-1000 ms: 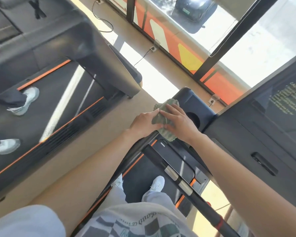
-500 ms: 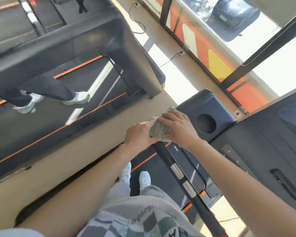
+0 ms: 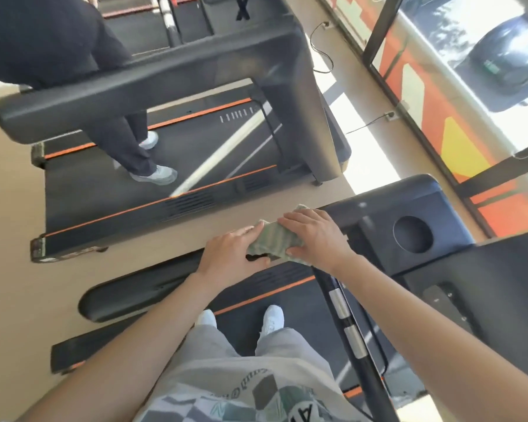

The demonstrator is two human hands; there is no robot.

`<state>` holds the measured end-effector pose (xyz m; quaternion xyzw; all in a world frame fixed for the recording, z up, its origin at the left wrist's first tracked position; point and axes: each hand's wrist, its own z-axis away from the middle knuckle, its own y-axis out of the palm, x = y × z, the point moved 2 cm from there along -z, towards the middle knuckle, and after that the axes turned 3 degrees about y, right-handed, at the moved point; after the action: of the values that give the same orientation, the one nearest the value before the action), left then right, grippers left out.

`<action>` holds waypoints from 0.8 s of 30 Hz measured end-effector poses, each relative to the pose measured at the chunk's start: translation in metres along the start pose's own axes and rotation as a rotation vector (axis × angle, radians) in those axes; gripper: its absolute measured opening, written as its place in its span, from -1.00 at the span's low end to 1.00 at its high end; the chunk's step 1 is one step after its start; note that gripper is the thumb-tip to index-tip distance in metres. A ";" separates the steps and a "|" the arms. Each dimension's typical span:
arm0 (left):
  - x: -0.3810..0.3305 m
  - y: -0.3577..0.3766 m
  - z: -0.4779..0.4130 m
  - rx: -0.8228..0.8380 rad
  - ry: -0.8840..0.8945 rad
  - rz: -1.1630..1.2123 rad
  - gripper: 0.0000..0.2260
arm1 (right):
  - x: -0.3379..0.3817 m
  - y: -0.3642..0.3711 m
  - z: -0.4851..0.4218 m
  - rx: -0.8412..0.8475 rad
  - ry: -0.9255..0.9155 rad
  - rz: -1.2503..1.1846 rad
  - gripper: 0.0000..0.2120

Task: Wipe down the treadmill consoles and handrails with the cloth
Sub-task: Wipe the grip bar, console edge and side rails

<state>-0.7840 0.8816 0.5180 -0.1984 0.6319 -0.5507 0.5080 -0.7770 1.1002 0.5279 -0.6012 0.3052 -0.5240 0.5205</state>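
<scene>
A green striped cloth is draped over the black left handrail of my treadmill, close to where the rail meets the console. My right hand lies on top of the cloth with its fingers and thumb curled round it. My left hand wraps the rail right beside it, fingertips on the cloth's left end and thumb underneath. The console's dark corner with a round cup holder sits just right of my hands.
A black centre bar with silver grip sensors runs down past my right wrist. On the neighbouring treadmill to the left a person in dark trousers walks. Power cables lie on the floor by the window.
Both hands have slid the cloth from the console corner out onto the left handrail. The view has swung left and down. The neighbour has stepped along the belt.
</scene>
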 end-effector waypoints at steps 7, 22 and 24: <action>0.049 -0.004 0.063 -0.249 -0.057 0.001 -0.43 | 0.073 0.040 -0.005 -0.167 -0.045 -0.003 -0.28; 0.113 -0.017 0.107 -0.184 -0.020 -0.011 -0.40 | 0.158 0.060 -0.021 -0.104 -0.041 -0.028 -0.44; 0.121 -0.019 0.114 -0.198 -0.030 -0.005 -0.39 | 0.168 0.065 -0.022 -0.098 -0.054 -0.027 -0.42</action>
<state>-0.7409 0.7212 0.4978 -0.2573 0.6752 -0.4839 0.4937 -0.7424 0.9228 0.5169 -0.6440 0.3082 -0.4988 0.4913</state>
